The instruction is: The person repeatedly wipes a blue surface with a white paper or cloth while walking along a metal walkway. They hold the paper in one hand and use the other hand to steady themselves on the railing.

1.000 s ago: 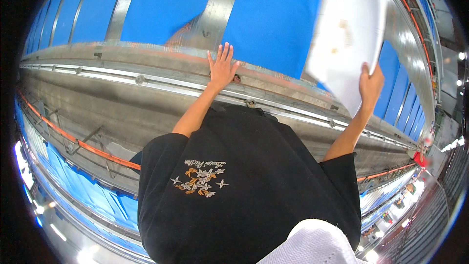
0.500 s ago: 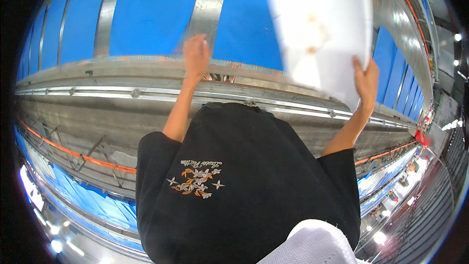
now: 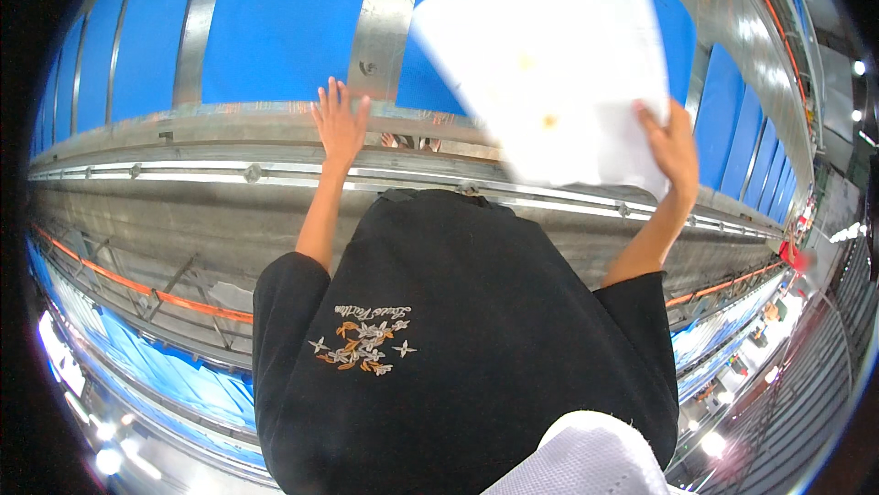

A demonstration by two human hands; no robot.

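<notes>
My right hand [image 3: 673, 149] grips the lower right edge of a large white sheet [image 3: 558, 65], thumb on the face I see. Small yellow-orange marks show faintly on its bright, overexposed surface; whether it is paper or cloth I cannot tell. The sheet is tilted above a blue panel [image 3: 439, 46] and hides part of it. My left hand [image 3: 339, 129] holds nothing, its fingers spread over the near edge of the long table, just below another blue panel [image 3: 279, 28]. I cannot tell whether that hand touches the edge.
Metal strips [image 3: 375, 28] separate the blue panels along the table. A metal rail [image 3: 254, 174] runs along the table's near side, close to my body. Behind me, an orange bar [image 3: 156, 289] edges another long table with blue covering [image 3: 174, 371].
The white sheet has swung left and tilted, with my right hand moving slightly left. My left hand has shifted left, and its fingers have spread.
</notes>
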